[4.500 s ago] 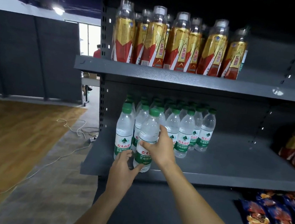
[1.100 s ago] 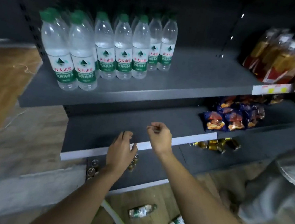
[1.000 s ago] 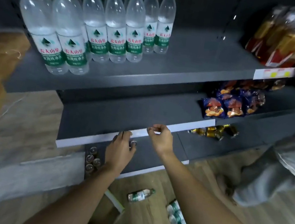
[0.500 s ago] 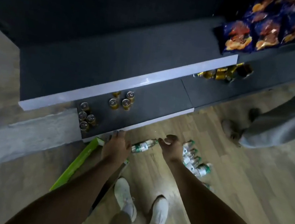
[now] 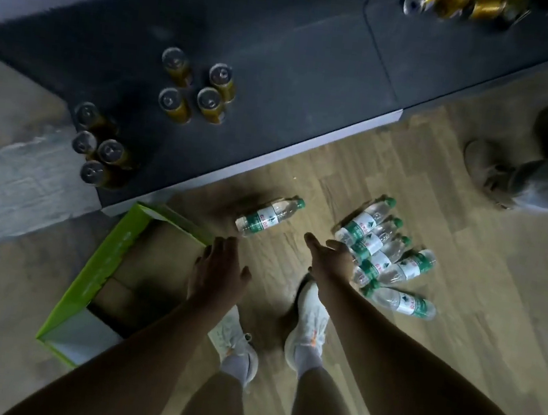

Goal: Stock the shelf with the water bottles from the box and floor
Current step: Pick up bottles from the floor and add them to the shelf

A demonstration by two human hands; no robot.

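The left hand (image 5: 220, 269) is open, with its fingers relaxed and a little spread. It holds nothing and hangs above the floor (image 5: 482, 301), just beside the right edge of the box (image 5: 91, 274). The right hand (image 5: 330, 259) is also open, its fingers straight and pointing forward, and it holds nothing. It is just beside the group of water bottles (image 5: 397, 257) and covers a part of the nearest ones; I cannot tell if it touches them.

The box is green outside and lies open on the floor, next to the corner of the bottom shelf (image 5: 299, 72). Inside it only brown cardboard shows.

The group of water bottles lies on its side on the floor, at the right of the right hand, the bottles close together. A single water bottle (image 5: 269, 220) lies apart from them, between the two hands and the shelf edge, with its green cap pointing to the right.

On the bottom shelf stand two small groups of cans (image 5: 193, 90), seen from above. The person's white shoes (image 5: 308, 325) are below the hands. Another person's shoe (image 5: 487, 175) is at the right.
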